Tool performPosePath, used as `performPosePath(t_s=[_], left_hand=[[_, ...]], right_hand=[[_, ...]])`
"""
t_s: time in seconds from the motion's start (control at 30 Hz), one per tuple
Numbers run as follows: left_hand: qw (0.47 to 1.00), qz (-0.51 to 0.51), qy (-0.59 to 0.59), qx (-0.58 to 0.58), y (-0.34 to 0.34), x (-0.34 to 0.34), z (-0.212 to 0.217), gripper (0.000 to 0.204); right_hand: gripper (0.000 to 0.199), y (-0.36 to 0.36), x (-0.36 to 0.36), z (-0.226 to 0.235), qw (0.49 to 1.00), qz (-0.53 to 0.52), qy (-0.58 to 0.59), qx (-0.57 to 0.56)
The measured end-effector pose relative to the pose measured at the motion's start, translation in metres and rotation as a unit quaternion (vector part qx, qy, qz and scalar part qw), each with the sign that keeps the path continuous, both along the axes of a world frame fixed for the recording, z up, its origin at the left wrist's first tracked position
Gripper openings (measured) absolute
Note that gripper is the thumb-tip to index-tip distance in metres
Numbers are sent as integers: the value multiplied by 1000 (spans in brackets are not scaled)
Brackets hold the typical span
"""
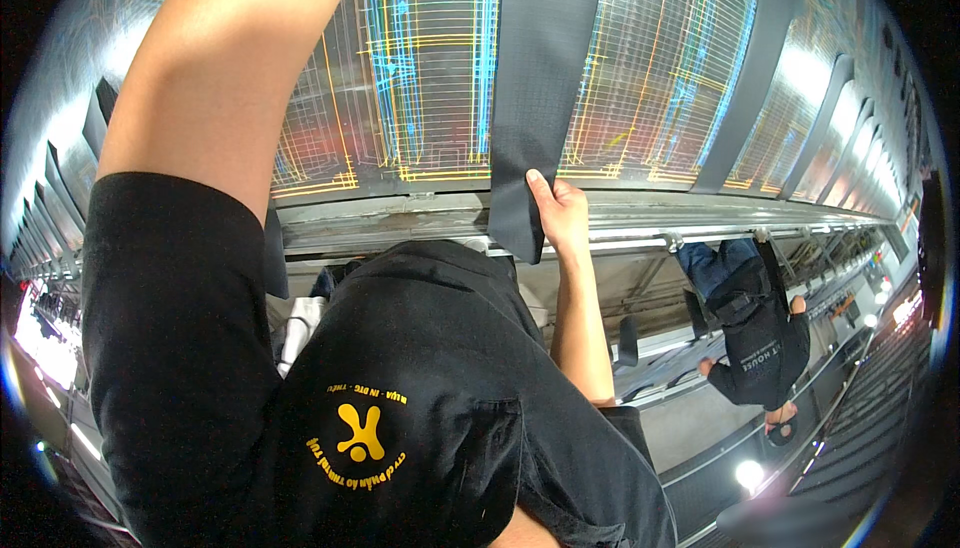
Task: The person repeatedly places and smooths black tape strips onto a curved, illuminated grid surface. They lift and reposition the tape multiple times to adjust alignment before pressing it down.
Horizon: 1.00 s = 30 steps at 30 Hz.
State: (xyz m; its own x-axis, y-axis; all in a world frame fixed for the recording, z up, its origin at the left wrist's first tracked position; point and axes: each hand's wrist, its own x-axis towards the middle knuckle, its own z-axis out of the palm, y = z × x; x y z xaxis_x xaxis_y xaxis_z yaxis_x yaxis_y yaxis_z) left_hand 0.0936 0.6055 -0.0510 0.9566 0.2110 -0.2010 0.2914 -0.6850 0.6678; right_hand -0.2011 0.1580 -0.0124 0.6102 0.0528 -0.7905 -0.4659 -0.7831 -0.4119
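My right hand (562, 214) grips the near end of a long dark grey fabric strip (545, 68), thumb on top and the fingers mostly hidden beneath and behind the edge. The strip runs away from me over a glossy table (440, 108) marked with yellow, white and blue lines, and its near corner hangs past the table's edge. My left arm (215, 58) reaches up and out over the table. The left hand lies beyond the top of the picture, so its fingers are not visible.
A metal rail (620, 233) runs along the near table edge, close against my body. More dark strips, such as one dark strip (750, 78), lie across the table to both sides. Further right, a person in black (755, 348) stands at the same table edge.
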Motion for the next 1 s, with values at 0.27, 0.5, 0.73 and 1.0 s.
performPosePath(t_s=[0.27,0.5,0.73,1.0], left_hand=[[974,-11,-158,159,-23,-43,0,55],[946,-177,-189,196,-95,-147,-2,92],[877,-463,2,132,-204,-297,15,88],[948,-197,-107,224,-132,-81,4,86]], right_hand=[[52,-4,-3,-7,1000,-22,7,12],[51,-6,-3,-6,999,-26,12,17],[54,-2,-1,-3,999,33,-36,-3],[46,-1,-12,6,1000,-13,-13,7]])
